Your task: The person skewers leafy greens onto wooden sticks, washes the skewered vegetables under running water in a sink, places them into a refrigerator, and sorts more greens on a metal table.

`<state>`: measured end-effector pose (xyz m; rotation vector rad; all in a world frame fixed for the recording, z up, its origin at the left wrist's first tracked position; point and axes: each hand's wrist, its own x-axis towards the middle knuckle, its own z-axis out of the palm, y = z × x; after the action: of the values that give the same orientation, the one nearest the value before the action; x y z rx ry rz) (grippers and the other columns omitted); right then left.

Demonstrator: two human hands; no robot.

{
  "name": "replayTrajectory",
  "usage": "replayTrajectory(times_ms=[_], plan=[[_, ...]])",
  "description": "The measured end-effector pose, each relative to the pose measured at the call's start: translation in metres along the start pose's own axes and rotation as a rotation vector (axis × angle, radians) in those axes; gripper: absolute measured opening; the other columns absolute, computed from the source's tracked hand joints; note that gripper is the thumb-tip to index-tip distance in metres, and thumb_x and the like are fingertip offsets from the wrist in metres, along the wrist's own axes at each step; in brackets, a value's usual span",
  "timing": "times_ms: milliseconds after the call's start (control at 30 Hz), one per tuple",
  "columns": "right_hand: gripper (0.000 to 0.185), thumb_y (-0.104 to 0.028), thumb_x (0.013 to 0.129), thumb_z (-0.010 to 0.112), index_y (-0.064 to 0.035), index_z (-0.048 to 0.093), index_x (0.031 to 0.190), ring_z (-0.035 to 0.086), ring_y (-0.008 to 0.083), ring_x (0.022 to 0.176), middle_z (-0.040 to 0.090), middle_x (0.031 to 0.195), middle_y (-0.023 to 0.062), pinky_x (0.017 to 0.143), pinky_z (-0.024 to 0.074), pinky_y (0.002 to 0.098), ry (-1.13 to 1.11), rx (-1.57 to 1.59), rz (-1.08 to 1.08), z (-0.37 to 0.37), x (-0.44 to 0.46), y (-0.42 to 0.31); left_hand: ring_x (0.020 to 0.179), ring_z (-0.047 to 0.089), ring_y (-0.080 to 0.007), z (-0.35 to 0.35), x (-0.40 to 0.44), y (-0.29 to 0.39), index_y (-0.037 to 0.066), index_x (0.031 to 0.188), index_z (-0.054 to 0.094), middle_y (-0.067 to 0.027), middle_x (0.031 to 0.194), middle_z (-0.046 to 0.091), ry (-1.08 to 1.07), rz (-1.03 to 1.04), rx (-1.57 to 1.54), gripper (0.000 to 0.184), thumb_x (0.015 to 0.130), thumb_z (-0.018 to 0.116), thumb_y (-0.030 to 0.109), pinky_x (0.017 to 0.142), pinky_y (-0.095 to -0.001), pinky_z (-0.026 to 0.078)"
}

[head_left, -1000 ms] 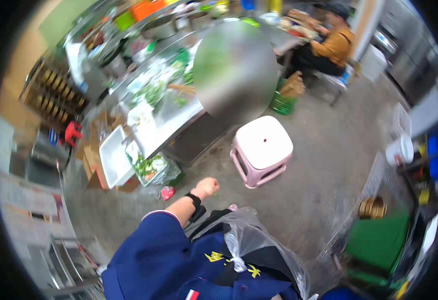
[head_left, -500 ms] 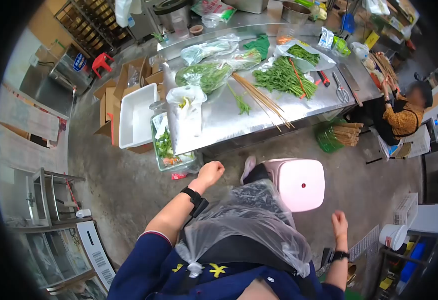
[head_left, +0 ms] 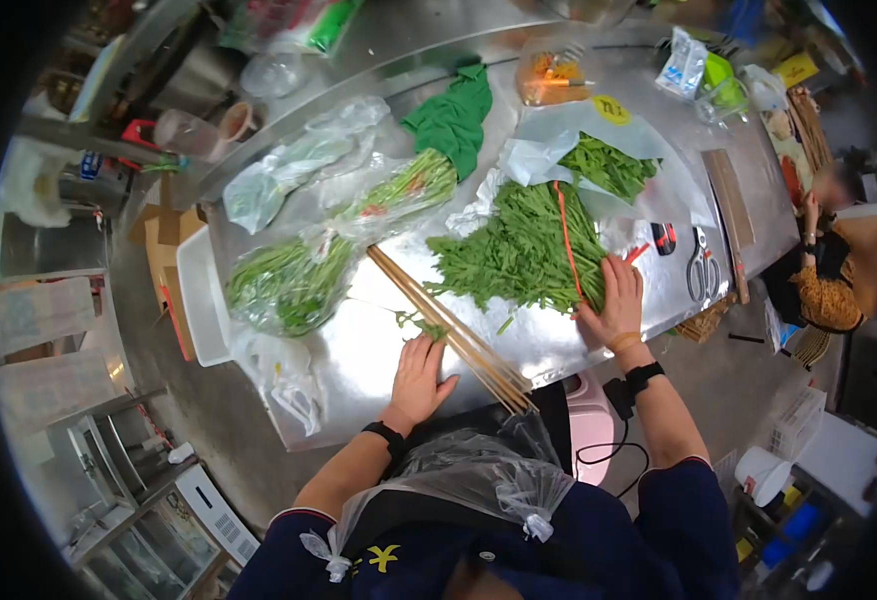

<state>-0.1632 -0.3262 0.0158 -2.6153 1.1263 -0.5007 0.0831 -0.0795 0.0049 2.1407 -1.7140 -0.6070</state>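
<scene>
My left hand (head_left: 421,382) lies flat on the steel table with its fingers stretched out. Its fingertips touch a small green sprig (head_left: 422,325), beside several thin bamboo skewers (head_left: 454,335). At the cut end of a bunch of leafy greens (head_left: 519,250), my right hand (head_left: 616,302) closes thumb and fingers round the stems. A red band (head_left: 566,235) runs across this bunch. More greens (head_left: 609,168) stick out of a pale plastic bag (head_left: 544,150) behind it.
Bagged greens (head_left: 294,285) and a green cloth (head_left: 451,120) lie on the left. Scissors (head_left: 702,268), a red-and-black tool (head_left: 665,238) and a long knife (head_left: 727,210) are on the right. A pink stool (head_left: 591,420) stands below the table edge. Another person (head_left: 839,280) sits far right.
I have come up close to the table. Both hands have moved forward onto it, the left to the sprig and the right to the bunch of leafy greens.
</scene>
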Motion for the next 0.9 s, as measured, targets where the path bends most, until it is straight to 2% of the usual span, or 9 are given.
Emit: replayTrajectory(times_ms=[67,133,400,533,600,700,767,800,900], plan=[[0.067,-0.024,0.064,0.065,0.0010,0.037,0.120,0.036,0.0370,0.112,0.037,0.123,0.0200,0.095,0.0274,0.0476,-0.053,-0.021,-0.043,0.018,0.010,0.017,0.114,0.036,-0.0331,0.011,0.012,-0.005,0.001,0.118,0.042,-0.0185,0.118,0.041,-0.008,-0.026,0.014,0.059,0.071,0.063,0.028,0.098,-0.0438,0.027],[0.064,-0.026,0.067,0.064,0.0013,0.037,0.119,0.037,0.0386,0.111,0.037,0.122,0.0208,0.094,0.0284,0.0497,0.036,0.046,-0.088,0.036,0.001,0.028,0.112,0.036,-0.0355,0.020,0.010,-0.012,0.001,0.116,0.044,-0.0188,0.117,0.040,-0.028,-0.019,0.063,0.063,0.065,0.066,0.031,0.096,-0.0475,0.027],[0.067,-0.035,0.070,0.063,0.0005,0.035,0.120,0.039,0.0392,0.108,0.039,0.120,0.0213,0.090,0.0309,0.0488,0.042,-0.009,-0.111,0.049,-0.002,0.040,0.109,0.041,-0.0334,0.015,0.014,-0.014,-0.001,0.113,0.047,-0.0192,0.113,0.045,-0.094,-0.009,0.081,0.057,0.070,0.063,0.033,0.095,-0.0478,0.029],[0.069,-0.033,0.068,0.065,0.0005,0.035,0.120,0.040,0.0384,0.107,0.039,0.121,0.0211,0.091,0.0305,0.0466,0.028,0.003,-0.107,0.048,-0.005,0.042,0.107,0.040,-0.0379,0.017,0.013,-0.012,-0.002,0.111,0.047,-0.0218,0.113,0.043,-0.123,-0.008,0.082,0.058,0.068,0.063,0.033,0.093,-0.0496,0.028],[0.072,-0.031,0.067,0.066,0.0011,0.033,0.122,0.040,0.0373,0.107,0.040,0.121,0.0207,0.091,0.0306,0.0452,0.062,-0.019,-0.157,0.046,-0.003,0.039,0.106,0.040,-0.0391,0.027,0.010,-0.014,-0.002,0.111,0.047,-0.0225,0.113,0.042,-0.017,0.022,0.071,0.058,0.068,0.063,0.033,0.093,-0.0500,0.029],[0.076,-0.025,0.065,0.065,0.0030,0.029,0.126,0.039,0.0365,0.107,0.040,0.120,0.0207,0.092,0.0285,0.0428,0.100,0.081,-0.113,0.041,-0.010,0.035,0.103,0.040,-0.0402,0.032,-0.002,-0.010,0.000,0.112,0.046,-0.0222,0.110,0.042,0.224,0.123,0.119,0.056,0.069,0.061,0.033,0.090,-0.0495,0.032],[0.075,-0.025,0.065,0.065,0.0026,0.030,0.125,0.035,0.0353,0.113,0.039,0.123,0.0199,0.095,0.0258,0.0421,0.164,0.140,-0.163,0.039,-0.019,0.037,0.104,0.040,-0.0381,0.033,-0.014,0.001,0.002,0.112,0.047,-0.0208,0.112,0.041,0.308,0.100,0.127,0.054,0.067,0.065,0.024,0.091,-0.0434,0.035],[0.075,-0.024,0.065,0.065,0.0020,0.030,0.125,0.034,0.0348,0.114,0.038,0.124,0.0194,0.096,0.0251,0.0420,0.211,0.156,-0.198,0.040,-0.022,0.040,0.104,0.040,-0.0371,0.038,-0.018,0.007,0.003,0.112,0.048,-0.0202,0.112,0.040,0.433,0.088,0.157,0.053,0.064,0.066,0.016,0.090,-0.0423,0.035],[0.075,-0.024,0.063,0.066,0.0002,0.031,0.125,0.032,0.0334,0.117,0.037,0.126,0.0184,0.098,0.0233,0.0421,0.299,0.129,-0.207,0.031,-0.033,0.043,0.104,0.041,-0.0350,0.039,-0.032,0.032,0.004,0.105,0.051,-0.0171,0.109,0.043,0.636,0.071,0.363,0.042,0.065,0.063,0.011,0.088,-0.0424,0.035]])
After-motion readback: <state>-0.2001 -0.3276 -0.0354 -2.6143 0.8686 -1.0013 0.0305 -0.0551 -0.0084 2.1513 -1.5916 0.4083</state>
